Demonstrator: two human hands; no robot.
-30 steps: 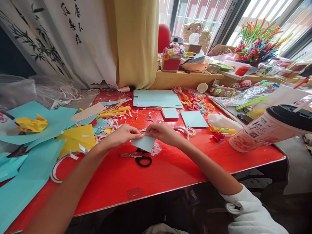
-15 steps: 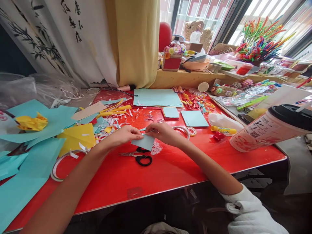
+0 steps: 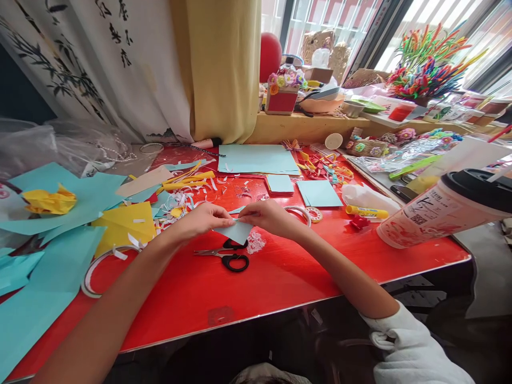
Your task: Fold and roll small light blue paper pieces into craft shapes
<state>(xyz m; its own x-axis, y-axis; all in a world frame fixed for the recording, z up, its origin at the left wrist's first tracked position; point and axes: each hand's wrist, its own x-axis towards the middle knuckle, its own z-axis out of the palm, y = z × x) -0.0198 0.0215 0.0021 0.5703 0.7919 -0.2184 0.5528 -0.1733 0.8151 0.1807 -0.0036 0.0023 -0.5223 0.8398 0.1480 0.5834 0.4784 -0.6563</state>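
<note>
A small light-blue piece of paper (image 3: 237, 233) is pinched between my two hands above the red table. My left hand (image 3: 210, 217) grips its upper left edge, thumb and fingers closed together. On the other side my right hand (image 3: 269, 216) pinches the upper edge, so the fingertips of both hands nearly meet. The paper's lower part hangs down over the scissors (image 3: 235, 262), which lie with black handles toward me and blades pointing left. Right beside the paper is a little heap of white shreds (image 3: 256, 242). Part of the paper's top edge is hidden by my fingers.
Rolls of tape (image 3: 298, 214), a yellow glue stick (image 3: 367, 212) and a tilted drink cup (image 3: 436, 210) are to the right. Stacked blue squares (image 3: 280, 184) and larger blue sheets (image 3: 258, 160) lie behind. Paper scraps and a yellow sheet (image 3: 127, 226) cover the left.
The paper has tilted slightly in my fingers, its lower corner now pointing more downward. Both hands keep their pinch at almost the same place.
</note>
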